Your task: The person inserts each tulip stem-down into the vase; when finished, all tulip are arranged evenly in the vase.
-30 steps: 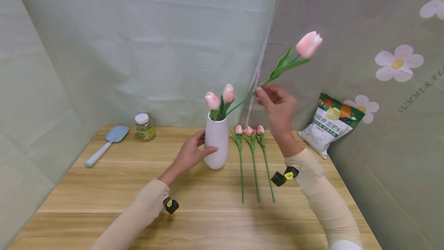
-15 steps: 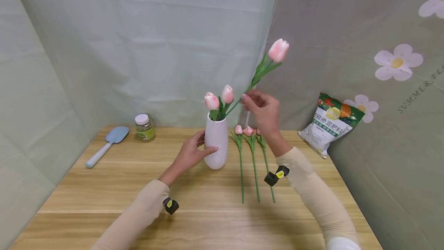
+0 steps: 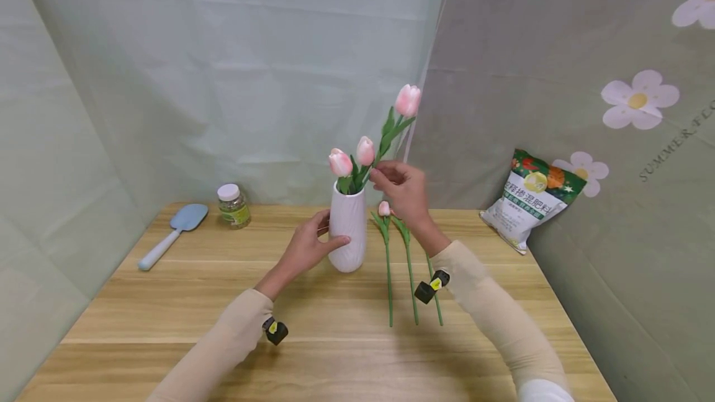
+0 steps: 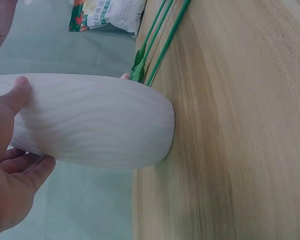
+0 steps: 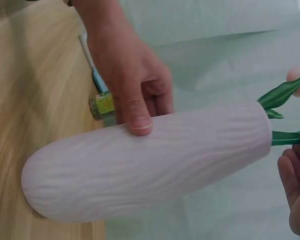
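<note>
A white ribbed vase (image 3: 349, 228) stands upright on the wooden table, with two pink tulips (image 3: 340, 162) in its mouth. My left hand (image 3: 307, 245) grips the vase from the left, thumb across its front, as the left wrist view also shows at the thumb (image 4: 21, 87). Just above the rim, my right hand (image 3: 403, 194) pinches the green stem of another pink tulip (image 3: 408, 101), whose lower end is hidden inside the vase. That tulip leans to the right, its bloom higher than the other two. In the right wrist view the pinched stem (image 5: 286, 138) shows at the vase mouth.
Three tulips (image 3: 389, 278) lie in a row on the table (image 3: 313, 352) right of the vase, partly covered by the right arm. A blue scoop (image 3: 188, 216) and a lidded jar (image 3: 234, 206) sit at the back left. A printed bag (image 3: 533, 200) leans against the right wall.
My right hand has moved left and down toward the vase, sliding the tulip's stem deeper and tipping it more upright. The left hand has stayed on the vase.
</note>
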Tool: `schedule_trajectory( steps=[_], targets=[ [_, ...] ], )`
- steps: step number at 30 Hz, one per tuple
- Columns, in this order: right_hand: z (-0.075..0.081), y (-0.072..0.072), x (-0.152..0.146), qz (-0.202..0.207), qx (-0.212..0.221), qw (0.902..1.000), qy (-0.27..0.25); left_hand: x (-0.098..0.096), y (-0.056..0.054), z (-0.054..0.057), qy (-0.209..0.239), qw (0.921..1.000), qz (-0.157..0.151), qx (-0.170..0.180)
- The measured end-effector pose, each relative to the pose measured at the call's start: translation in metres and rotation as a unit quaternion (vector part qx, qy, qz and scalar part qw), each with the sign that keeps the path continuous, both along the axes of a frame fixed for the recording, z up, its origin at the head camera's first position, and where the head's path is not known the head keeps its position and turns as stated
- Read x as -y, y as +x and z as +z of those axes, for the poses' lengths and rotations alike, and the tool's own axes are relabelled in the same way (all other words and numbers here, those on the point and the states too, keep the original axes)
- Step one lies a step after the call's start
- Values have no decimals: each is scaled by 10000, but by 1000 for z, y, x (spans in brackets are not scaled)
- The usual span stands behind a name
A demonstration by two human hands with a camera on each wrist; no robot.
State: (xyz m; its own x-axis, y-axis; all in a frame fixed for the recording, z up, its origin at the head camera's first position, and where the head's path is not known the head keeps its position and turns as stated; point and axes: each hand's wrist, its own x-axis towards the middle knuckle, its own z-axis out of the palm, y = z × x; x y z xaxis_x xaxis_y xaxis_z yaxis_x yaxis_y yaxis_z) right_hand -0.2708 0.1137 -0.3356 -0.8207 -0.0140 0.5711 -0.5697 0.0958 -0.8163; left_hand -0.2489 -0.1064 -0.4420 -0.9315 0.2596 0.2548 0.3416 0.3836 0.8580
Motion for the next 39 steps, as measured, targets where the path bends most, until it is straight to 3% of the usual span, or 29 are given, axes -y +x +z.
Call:
schedule_trajectory(
  steps=[6,12,22,27,33,39],
  targets=[
    [-6,3,1,-315,177,9970,689,0,-1,-1,25,10000,-44,-39],
    [-11,2,1,-198,572,9897,1300,0,-1,-1,108,9999,-84,-61],
    [-11,4,-3,-133,958,9855,1392,0,-1,-2,72,9999,-68,-122],
    [-12,3,-3,-122,773,9890,1256,0,-2,-2,77,9998,-66,-169],
    [-12,2,-3,-299,291,9862,1603,1,-2,-3,78,9997,-84,-230],
    [-11,2,-2,-310,258,9863,1599,1,-2,-3,106,9998,-92,-145]
  ],
)
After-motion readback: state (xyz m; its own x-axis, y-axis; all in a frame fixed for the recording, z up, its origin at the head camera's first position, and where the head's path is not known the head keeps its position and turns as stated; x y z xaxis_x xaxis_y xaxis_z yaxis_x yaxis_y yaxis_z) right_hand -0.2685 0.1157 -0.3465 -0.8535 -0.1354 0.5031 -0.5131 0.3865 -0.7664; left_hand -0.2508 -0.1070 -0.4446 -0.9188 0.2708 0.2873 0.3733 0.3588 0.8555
